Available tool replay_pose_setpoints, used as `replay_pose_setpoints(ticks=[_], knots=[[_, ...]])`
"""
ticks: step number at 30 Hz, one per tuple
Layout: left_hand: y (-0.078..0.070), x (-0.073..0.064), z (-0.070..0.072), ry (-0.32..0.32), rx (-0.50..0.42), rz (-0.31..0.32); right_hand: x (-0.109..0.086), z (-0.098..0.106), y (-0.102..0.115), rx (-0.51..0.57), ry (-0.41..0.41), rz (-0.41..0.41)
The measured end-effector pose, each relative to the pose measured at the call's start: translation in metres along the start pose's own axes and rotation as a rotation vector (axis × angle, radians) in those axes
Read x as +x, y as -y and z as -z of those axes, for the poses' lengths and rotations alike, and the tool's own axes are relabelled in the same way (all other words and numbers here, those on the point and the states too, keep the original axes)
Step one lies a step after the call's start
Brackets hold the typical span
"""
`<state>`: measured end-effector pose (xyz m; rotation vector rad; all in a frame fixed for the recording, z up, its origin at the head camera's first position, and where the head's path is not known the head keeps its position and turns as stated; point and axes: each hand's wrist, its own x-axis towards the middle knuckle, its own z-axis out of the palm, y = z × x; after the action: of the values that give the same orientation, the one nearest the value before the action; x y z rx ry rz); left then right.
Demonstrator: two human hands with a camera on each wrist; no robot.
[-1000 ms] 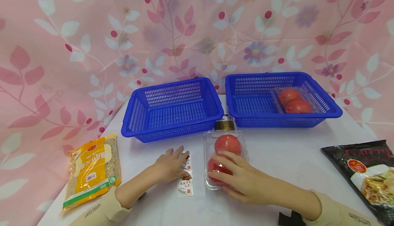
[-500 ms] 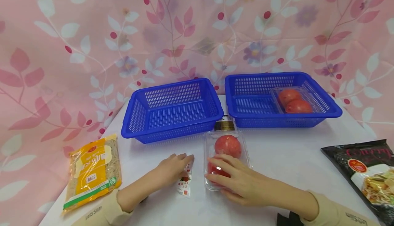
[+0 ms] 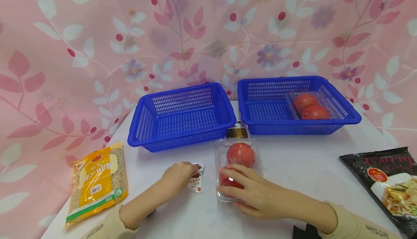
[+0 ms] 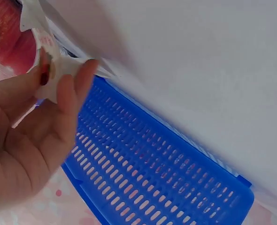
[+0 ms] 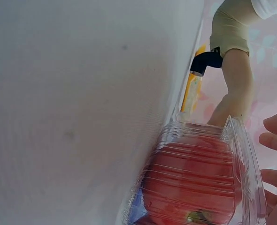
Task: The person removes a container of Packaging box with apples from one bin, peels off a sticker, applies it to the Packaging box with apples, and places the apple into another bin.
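Observation:
My left hand (image 3: 176, 177) pinches a thin white printed label strip (image 3: 196, 184) between thumb and fingers. In the left wrist view the strip (image 4: 58, 65) bends up off the fingertips, its upper part lifted. My right hand (image 3: 255, 192) rests over the near half of a clear plastic box (image 3: 221, 155), its fingers spread across the lid. Two red tomatoes (image 3: 241, 155) lie in this box, the nearer one mostly covered by the fingers. From the right wrist, the ribbed box wall (image 5: 190, 178) shows at close range with the fingertips (image 5: 275, 143) along the lid.
Behind stand two blue baskets; the left basket (image 3: 182, 141) holds nothing, while the right basket (image 3: 260, 127) holds another box of tomatoes (image 3: 314, 111). A yellow bag (image 3: 97, 181) lies at left, a black noodle bag (image 3: 384, 184) at right. A black-and-gold label (image 3: 237, 133) sits beyond the near box.
My left fingers have drawn together from spread to pinching the label strip, whose near end has shifted away from me. The right hand stays on the box almost unmoved.

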<state>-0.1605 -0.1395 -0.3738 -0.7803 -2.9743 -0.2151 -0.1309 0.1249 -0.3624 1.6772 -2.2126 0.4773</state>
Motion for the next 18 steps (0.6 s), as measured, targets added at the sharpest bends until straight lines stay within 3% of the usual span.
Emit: replay_pose_setpoints(ticks=[3, 6, 11, 15, 18], knots=[[0.002, 0.0016, -0.0014, -0.038, -0.125, -0.049, 0.0002, 0.0008, 0.0008, 0.015, 0.025, -0.012], [0.0038, 0.0022, -0.0007, -0.025, -0.193, -0.086, 0.0009, 0.0014, 0.0011, 0.022, 0.037, -0.022], [0.0047, 0.003, 0.0036, 0.005, -0.311, -0.084, 0.0024, 0.0012, -0.0006, 0.026, 0.004, -0.013], [0.0045, 0.0036, 0.0062, 0.015, -0.51, -0.065, 0.0031, 0.0011, -0.0026, 0.028, -0.033, -0.008], [0.0043, 0.0036, 0.0075, -0.016, -0.638, -0.056, 0.0035, 0.0015, -0.0042, 0.028, -0.047, -0.014]])
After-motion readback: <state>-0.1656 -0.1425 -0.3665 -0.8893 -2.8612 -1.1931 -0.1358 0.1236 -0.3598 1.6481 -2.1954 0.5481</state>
